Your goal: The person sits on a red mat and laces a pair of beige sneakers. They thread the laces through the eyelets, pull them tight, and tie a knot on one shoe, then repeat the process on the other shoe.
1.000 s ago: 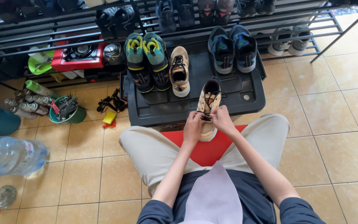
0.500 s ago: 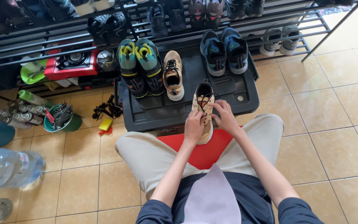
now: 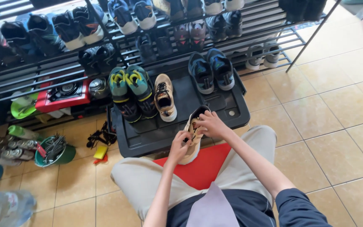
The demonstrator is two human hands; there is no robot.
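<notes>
While left hand (image 3: 180, 143) and right hand (image 3: 209, 124) both pinch the beige sneaker (image 3: 192, 138) over the black tray's (image 3: 232, 113) front edge, seemingly at its laces: light, soft-topped, best gripped by heel or sole.

Bright daylight from the upper right, soft shadows, slight wide-angle edge distortion.

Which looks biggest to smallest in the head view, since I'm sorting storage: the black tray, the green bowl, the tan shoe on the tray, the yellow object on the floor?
1. black tray
2. green bowl and tan shoe: they look about alike, so I won't rank them
3. yellow object, plainly smallest
</notes>
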